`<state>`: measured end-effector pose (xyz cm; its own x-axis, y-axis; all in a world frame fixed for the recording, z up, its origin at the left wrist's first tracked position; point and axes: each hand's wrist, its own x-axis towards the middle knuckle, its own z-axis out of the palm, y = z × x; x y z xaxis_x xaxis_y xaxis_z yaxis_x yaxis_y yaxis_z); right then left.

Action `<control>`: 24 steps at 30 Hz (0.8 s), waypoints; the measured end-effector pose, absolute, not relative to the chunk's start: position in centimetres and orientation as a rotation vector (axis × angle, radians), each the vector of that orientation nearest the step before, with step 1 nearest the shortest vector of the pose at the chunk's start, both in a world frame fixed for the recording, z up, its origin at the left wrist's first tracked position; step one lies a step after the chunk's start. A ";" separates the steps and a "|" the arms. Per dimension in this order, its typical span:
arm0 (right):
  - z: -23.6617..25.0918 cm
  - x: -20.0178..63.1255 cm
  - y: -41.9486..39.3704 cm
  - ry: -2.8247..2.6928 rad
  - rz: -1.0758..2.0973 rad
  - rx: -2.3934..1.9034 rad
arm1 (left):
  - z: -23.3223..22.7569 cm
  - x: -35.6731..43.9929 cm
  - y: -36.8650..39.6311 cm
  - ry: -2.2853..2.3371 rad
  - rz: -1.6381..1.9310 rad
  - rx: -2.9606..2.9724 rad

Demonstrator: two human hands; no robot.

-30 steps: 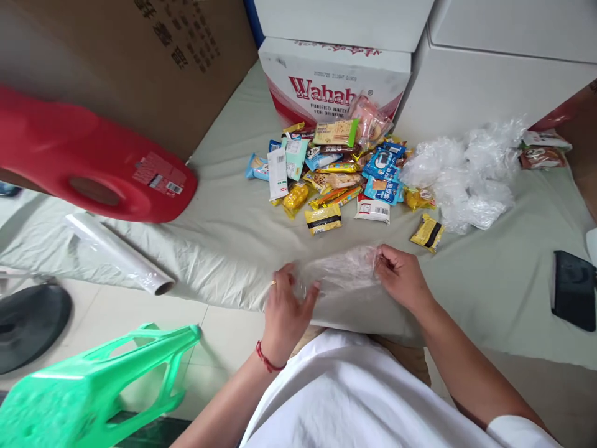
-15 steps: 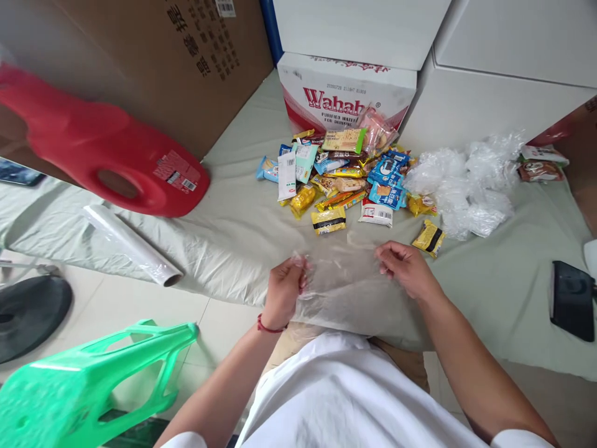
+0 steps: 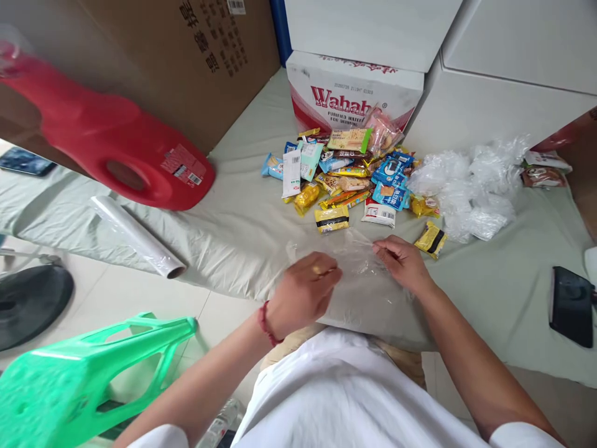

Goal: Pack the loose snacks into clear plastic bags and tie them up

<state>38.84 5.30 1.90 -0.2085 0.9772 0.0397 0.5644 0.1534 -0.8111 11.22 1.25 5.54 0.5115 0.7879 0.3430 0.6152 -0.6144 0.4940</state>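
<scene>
Thin clear plastic film [image 3: 366,267] lies crumpled over the near edge of the cloth-covered surface, in front of my body. With thumb and fingers pinched, my right hand [image 3: 403,262] grips its right part. My left hand [image 3: 305,287], a red cord at the wrist and a ring on one finger, hovers over the film's left part. Its fingers are curled, slightly blurred, and hide what they hold, if anything. Beyond the hands is a pile of wrapped snacks [image 3: 347,171]. A yellow snack packet [image 3: 332,219] lies just past the film, and another yellow packet [image 3: 431,239] sits beside my right hand.
Bunched clear plastic [image 3: 471,186] lies right of the snacks, before white boxes [image 3: 513,106]. A Wahaha carton [image 3: 354,93] stands behind. To the left are a film roll [image 3: 137,236], red jug [image 3: 125,149] and green stool [image 3: 93,367]. A phone [image 3: 571,305] lies far right.
My left hand has moved right and turned palm down over the film, leaving the film's left corner. The film is more bunched. My right hand keeps its pinch in nearly the same place.
</scene>
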 end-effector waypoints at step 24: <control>7.5 36.9 -1.0 -2.086 0.609 -1.583 | -0.1 13.0 -3.4 1.884 0.455 2.034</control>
<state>36.93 -0.97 7.47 -0.2410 0.9666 0.0866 0.7683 0.2446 -0.5915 12.98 -3.45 -0.09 0.0744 0.9972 0.0090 0.8916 -0.0706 0.4474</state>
